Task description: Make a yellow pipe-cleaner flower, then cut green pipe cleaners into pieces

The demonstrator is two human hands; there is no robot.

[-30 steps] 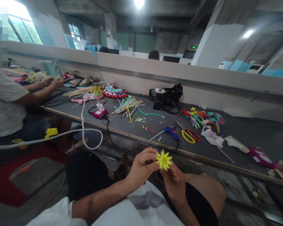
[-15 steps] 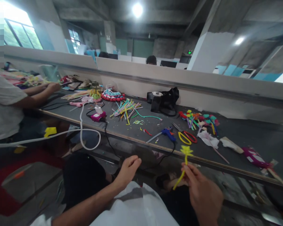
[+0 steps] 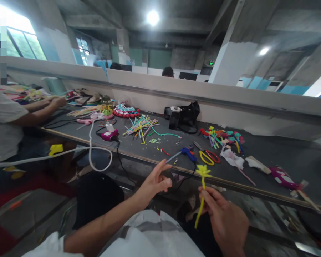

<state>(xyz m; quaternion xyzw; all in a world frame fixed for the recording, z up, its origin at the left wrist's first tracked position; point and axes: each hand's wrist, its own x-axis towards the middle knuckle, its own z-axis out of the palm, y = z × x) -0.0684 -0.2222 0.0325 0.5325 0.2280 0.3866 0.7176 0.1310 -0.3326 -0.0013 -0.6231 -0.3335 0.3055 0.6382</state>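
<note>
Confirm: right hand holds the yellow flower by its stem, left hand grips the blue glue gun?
No. Head view: left hand is empty and open, short of the blue glue gun on the bench. The right hand does hold the yellow flower by its stem.

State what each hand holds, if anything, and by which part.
The right hand holds the yellow flower by its stem, fingers pinched about midway, bloom up. The left hand holds nothing; its fingers are loosely open.

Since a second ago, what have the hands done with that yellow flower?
The left hand let go of the yellow flower and opened. The right hand holds it alone by the stem, farther right. The glue gun and scissors stayed put.
</note>
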